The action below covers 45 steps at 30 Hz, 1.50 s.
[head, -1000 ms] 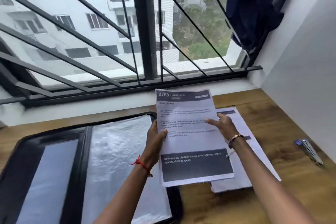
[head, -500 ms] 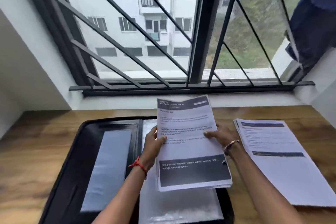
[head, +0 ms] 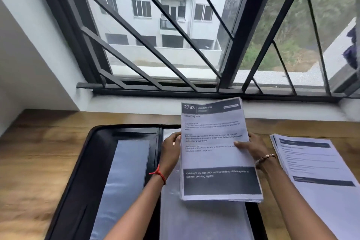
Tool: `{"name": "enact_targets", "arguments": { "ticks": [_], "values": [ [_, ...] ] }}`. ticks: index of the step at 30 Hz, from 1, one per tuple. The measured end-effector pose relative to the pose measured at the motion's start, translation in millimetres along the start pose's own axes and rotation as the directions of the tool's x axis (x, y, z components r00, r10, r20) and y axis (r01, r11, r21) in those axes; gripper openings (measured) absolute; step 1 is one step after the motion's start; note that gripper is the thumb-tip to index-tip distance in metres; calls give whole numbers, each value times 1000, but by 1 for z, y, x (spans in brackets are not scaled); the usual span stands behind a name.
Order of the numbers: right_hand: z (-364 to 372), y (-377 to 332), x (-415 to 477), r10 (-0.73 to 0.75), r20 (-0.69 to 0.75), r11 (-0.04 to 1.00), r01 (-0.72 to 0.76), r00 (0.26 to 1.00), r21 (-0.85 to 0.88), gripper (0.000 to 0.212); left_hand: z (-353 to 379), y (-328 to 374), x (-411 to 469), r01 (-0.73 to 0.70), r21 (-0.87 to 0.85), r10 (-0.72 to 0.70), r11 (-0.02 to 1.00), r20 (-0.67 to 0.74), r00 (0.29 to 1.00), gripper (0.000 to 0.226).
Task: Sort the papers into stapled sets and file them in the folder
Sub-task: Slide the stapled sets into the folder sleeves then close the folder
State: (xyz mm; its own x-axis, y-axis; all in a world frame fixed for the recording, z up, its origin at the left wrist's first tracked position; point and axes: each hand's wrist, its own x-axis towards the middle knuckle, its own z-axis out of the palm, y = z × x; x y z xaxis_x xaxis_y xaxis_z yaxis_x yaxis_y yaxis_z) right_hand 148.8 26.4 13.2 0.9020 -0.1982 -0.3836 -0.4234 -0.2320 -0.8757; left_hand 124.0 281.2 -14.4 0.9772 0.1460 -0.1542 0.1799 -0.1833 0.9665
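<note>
Both hands, left hand [head: 171, 148] and right hand [head: 251, 147], are gripping paper set [head: 216, 154] over open folder [head: 97, 161]; unfiled stack [head: 315, 171] waiting at 3 o'clock.

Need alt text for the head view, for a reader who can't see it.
The left hand and right hand hold a set of printed papers by its side edges over an open black folder on a wooden table. Another paper stack lies to the right, below a barred window.

Held paper set [head: 214, 158] shifted left over folder [head: 95, 171].
</note>
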Motion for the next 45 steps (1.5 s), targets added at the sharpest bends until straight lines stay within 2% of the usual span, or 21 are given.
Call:
{"name": "enact_targets", "arguments": {
  "ticks": [3,6,8,9,12,14,16,21,24,26,29,33,34,36,37,39,45],
  "values": [
    [-16,5,14,52,8,996,-53,999,66,42,-4,-9,20,-78,287,109,955,-93,990,26],
    [-27,4,18,56,36,986,-61,998,152,50,-8,-19,38,-154,486,204,860,-51,978,29],
    [-31,4,20,70,45,979,-77,997,189,79,-9,-26,47,-178,554,225,813,-18,974,30],
    [-33,6,23,70,38,976,-77,997,204,87,-9,-28,50,-195,575,242,795,-6,970,30],
    [-31,8,27,38,46,965,-49,998,259,98,-10,-36,50,-233,615,294,753,1,956,27],
    [-28,5,26,29,66,953,-47,997,299,92,-10,-42,47,-278,647,358,710,8,934,27],
    [-26,6,26,13,93,942,-44,996,332,98,-9,-46,43,-300,684,388,665,27,921,28],
    [-27,24,33,0,117,925,-44,993,377,106,-7,-46,40,-317,708,400,631,53,915,31],
    [-24,30,28,-3,145,901,-61,989,430,102,-9,-48,35,-332,702,400,631,72,914,31],
    [-22,32,21,-8,156,894,-63,988,444,87,-10,-50,29,-341,699,405,628,81,911,31],
    [-23,36,12,-28,179,883,-60,983,466,39,-10,-54,14,-353,692,418,630,81,905,32],
    [-24,40,-2,-34,200,860,-74,979,506,28,-11,-58,-12,-362,667,440,651,56,896,39],
    [-24,38,-7,-45,207,850,-71,977,522,38,-11,-59,-18,-366,660,446,656,53,894,41],
    [-24,38,-16,-46,206,859,-66,978,508,82,-11,-60,-31,-366,647,451,669,38,891,38],
    [-24,39,-20,-47,197,862,-60,979,504,94,-11,-62,-37,-361,638,446,680,30,894,35],
    [-26,43,-23,-59,192,865,-46,979,500,100,-12,-66,-45,-356,623,442,697,18,897,31],
    [-26,39,-41,-78,166,877,-12,983,481,101,-18,-61,-44,-300,525,361,797,-16,932,21]
  ]
}}
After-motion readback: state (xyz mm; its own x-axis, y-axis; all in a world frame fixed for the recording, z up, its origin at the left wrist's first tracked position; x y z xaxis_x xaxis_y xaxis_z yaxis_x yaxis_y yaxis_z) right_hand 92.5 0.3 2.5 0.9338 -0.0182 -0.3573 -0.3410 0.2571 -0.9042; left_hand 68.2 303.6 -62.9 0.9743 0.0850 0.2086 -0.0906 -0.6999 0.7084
